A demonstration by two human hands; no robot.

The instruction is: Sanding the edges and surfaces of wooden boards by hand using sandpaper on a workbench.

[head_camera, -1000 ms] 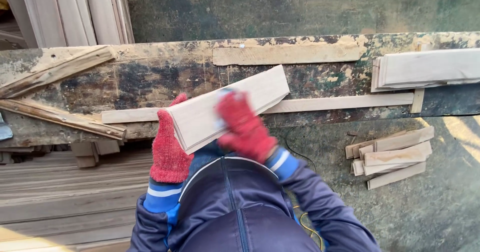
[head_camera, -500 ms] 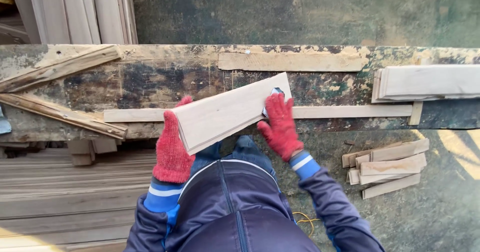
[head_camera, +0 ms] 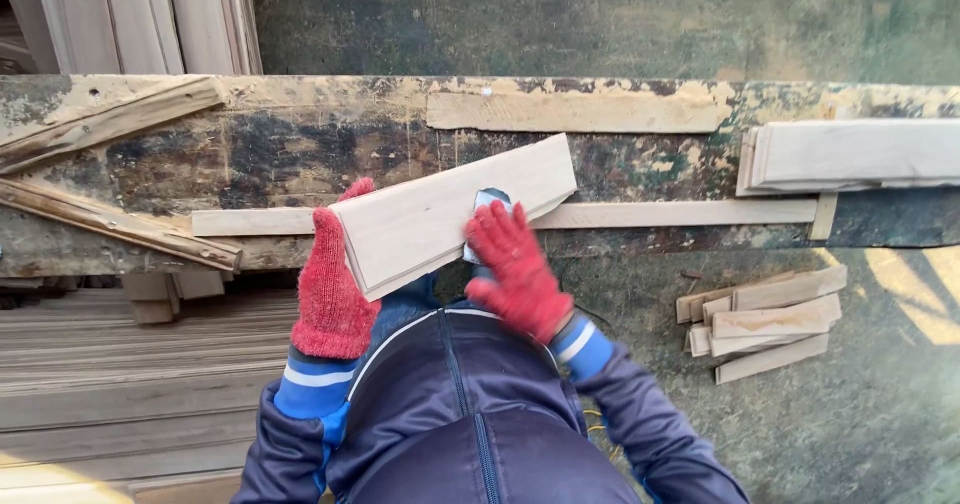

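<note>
A pale wooden board [head_camera: 440,214] rests tilted against the worn workbench [head_camera: 300,144], its left end lower. My left hand [head_camera: 330,274], in a red knit glove, grips the board's lower left end. My right hand [head_camera: 515,264], also in a red glove, presses a small grey sanding piece [head_camera: 487,202] flat on the board's face near its middle. Dark blue jacket sleeves with blue and white cuffs show below both gloves.
A long thin wood strip [head_camera: 680,212] lies along the bench behind the board. Stacked pale boards [head_camera: 850,154] sit at the right. Short offcuts [head_camera: 765,319] lie on the ground to the right. Rough planks [head_camera: 110,124] lie at the left, floorboards [head_camera: 120,374] below.
My right hand slid from the board's right end back toward its middle with the sanding piece. The left hand kept its grip on the left end.
</note>
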